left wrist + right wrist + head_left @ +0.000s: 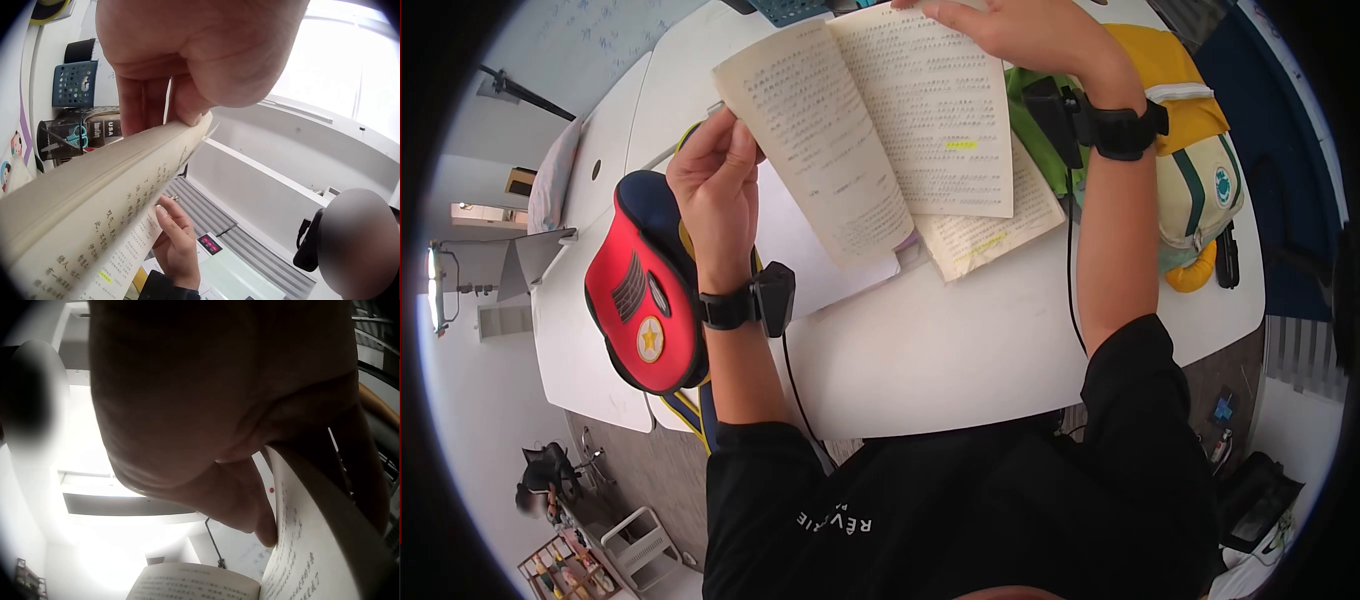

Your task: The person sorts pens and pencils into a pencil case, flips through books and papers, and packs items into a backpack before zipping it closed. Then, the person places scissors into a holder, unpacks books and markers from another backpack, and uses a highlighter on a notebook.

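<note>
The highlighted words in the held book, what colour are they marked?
Bright yellow: the highlighted words in the book show best in the head view.

Reads most likely as a study or office-type room, judging by joined white tables (920, 370), a perforated blue basket (75, 83), a black holder (50, 147) with scissors (76, 136), a stand-mounted light (438, 295) and grey-brown flooring (665, 465).

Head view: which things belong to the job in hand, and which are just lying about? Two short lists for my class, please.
Job in hand:
open book
left grip, holding the left page's edge
right grip, holding the right page's top

Seemingly just lying about:
red-and-navy bag
yellow, cream and green bag
blue basket
</note>
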Available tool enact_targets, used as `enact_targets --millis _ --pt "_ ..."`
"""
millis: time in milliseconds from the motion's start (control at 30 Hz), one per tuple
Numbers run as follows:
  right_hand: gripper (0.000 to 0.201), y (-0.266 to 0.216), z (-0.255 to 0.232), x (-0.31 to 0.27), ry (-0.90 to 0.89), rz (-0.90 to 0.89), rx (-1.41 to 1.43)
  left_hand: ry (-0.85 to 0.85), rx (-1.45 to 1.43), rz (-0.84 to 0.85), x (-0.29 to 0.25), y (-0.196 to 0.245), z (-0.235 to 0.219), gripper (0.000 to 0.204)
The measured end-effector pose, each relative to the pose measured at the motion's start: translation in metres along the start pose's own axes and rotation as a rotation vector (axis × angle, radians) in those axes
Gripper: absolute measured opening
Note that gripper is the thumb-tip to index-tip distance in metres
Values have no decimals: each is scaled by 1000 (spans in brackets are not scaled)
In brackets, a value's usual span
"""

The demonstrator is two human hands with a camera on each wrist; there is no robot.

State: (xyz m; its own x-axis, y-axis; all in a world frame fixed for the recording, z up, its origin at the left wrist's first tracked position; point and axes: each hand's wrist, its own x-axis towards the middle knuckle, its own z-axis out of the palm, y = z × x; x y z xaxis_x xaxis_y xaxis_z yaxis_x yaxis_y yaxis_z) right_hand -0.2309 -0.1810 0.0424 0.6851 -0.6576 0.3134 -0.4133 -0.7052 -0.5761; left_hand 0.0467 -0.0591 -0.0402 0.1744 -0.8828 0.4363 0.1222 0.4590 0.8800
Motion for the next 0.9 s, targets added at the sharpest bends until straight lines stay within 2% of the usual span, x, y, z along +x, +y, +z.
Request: enact_targets --millis 100,200,300,400,467,533,600,633,700,833,900 --pt "32 -1 1 -1 14 5 9 -46 -23 7 1 -2 -3 27" --pt "32 3 0 -2 30 -64 14 -46 -22 -10 0 -4 -4 27" --pt "39 5 -2 -1 35 -64 31 -47 -2 -1 1 -2 -4 26" --pt "49 5 0 -1 56 26 160 -28 -29 13 0 -3 -5 26" --pt "56 -1 1 -4 38 -142 447 -15 -28 8 0 -5 -6 27" --pt "50 -13 -6 -6 9 -144 377 -6 -35 17 1 -4 -5 27" --pt "35 -8 -3 -1 25 -21 100 -39 -14 -8 0 -1 -3 26" --pt "35 -5 -2 -2 28 -23 96 -41 -15 -4 1 0 -3 26" --pt "27 -1 2 -4 109 -165 -12 -45 14 2 1 -1 -5 26" --pt "32 -2 0 -5 39 -147 71 -15 10 -9 -1 -2 -4 27" --pt "34 -7 -4 -3 -44 12 56 -43 -24 6 1 -5 -7 27"
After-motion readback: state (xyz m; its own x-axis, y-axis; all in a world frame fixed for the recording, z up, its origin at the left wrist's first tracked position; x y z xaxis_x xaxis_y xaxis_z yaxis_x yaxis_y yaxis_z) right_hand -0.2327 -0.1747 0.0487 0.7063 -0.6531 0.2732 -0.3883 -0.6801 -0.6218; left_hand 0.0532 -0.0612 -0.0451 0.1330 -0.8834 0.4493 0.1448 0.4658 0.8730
